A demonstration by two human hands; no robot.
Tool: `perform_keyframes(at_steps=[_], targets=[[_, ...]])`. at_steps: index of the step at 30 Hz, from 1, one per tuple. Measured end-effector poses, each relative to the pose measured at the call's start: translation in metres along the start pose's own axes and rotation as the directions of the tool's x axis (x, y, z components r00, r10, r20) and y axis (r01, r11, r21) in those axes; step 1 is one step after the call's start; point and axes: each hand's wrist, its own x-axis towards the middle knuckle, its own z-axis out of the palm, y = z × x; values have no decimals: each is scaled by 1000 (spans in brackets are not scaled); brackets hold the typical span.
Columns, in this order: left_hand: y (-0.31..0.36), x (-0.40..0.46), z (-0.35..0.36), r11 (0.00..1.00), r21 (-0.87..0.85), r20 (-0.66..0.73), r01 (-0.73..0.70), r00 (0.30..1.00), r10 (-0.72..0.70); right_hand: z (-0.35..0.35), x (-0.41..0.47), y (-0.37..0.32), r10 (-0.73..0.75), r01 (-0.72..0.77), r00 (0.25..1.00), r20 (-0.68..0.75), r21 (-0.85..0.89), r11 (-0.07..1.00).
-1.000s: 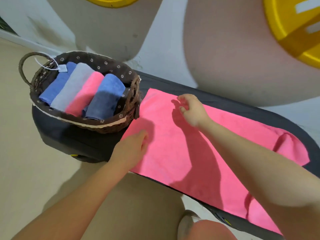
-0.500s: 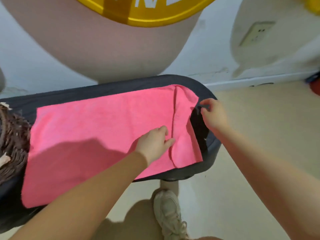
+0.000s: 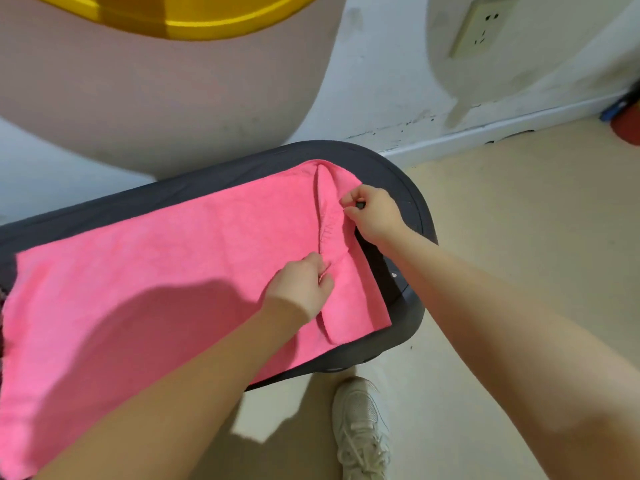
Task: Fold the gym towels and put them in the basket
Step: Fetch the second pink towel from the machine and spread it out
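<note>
Your left hand (image 3: 302, 285) and right hand (image 3: 371, 213) pinch the pink towel (image 3: 166, 271) at its flipped end, fingers clamped, likely to straighten that flap on the worktop (image 3: 398, 174).

One view only, from a camera worn on the person's head, so no second view shares the scene. It looks forward and steeply down, close over a dark padded bench (image 3: 398, 174) that crosses the frame from 9 o'clock toward 2 o'clock. Both forearms run in from the lower edge, at 7 and 4 o'clock, and meet near the centre, where the left hand (image 3: 301, 285) and right hand (image 3: 372, 214) sit on a pink towel (image 3: 156, 271). A white shoe (image 3: 360, 427) at 6 o'clock lies almost straight below the lens. The wide lens bends the wall (image 3: 381, 81) along 12 o'clock, with a socket (image 3: 479, 27) at 1 o'clock
</note>
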Motion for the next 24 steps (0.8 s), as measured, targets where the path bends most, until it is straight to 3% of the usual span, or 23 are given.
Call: perform_keyframes(at_steps=[5, 11, 15, 18, 21, 24], targets=[[6, 3, -3, 981, -196, -2, -9, 1000, 8, 1, 11, -7, 49, -50, 999, 16, 96, 994], [40, 9, -2, 925, -363, 14, -111, 992, 125, -35, 33, -4, 37, -31, 999, -40, 137, 990], [69, 18, 4, 895, -421, 74, -146, 978, 195, -68, 51, 3, 62, -56, 995, -80, 78, 995], [85, 25, 9, 896, -428, 114, -120, 976, 185, -79, 58, 10, 2, 0, 1000, -25, 85, 996], [92, 29, 16, 873, -487, 263, -32, 947, 182, -76, 62, 20, -40, 41, 999, -14, 50, 998], [91, 24, 24, 854, -518, 462, 50, 857, 229, -66, 62, 27, -60, 56, 998, -35, -113, 992]])
